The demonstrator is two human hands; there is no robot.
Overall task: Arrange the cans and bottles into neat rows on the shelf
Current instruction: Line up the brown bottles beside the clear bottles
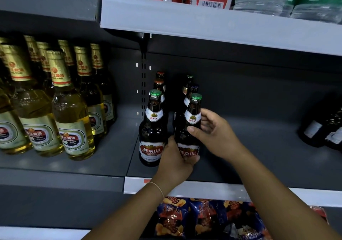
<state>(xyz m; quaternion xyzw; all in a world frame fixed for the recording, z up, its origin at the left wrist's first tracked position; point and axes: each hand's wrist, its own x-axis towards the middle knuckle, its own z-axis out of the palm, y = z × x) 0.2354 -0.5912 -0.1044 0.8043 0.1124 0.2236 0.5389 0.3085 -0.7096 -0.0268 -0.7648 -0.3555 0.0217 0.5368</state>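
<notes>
Grey shop shelf [259, 147] fills my view. Far left of the brown bottle I'm handling stand pale gold beer bottles [71, 114]; just left of it, another green-capped brown bottle [152, 128]. My left hand [175, 163] wraps the held bottle [190, 128] low at its label, my right hand [215, 136] pinches its shoulder. Farther right, dark bottles [322, 130] lie.
</notes>
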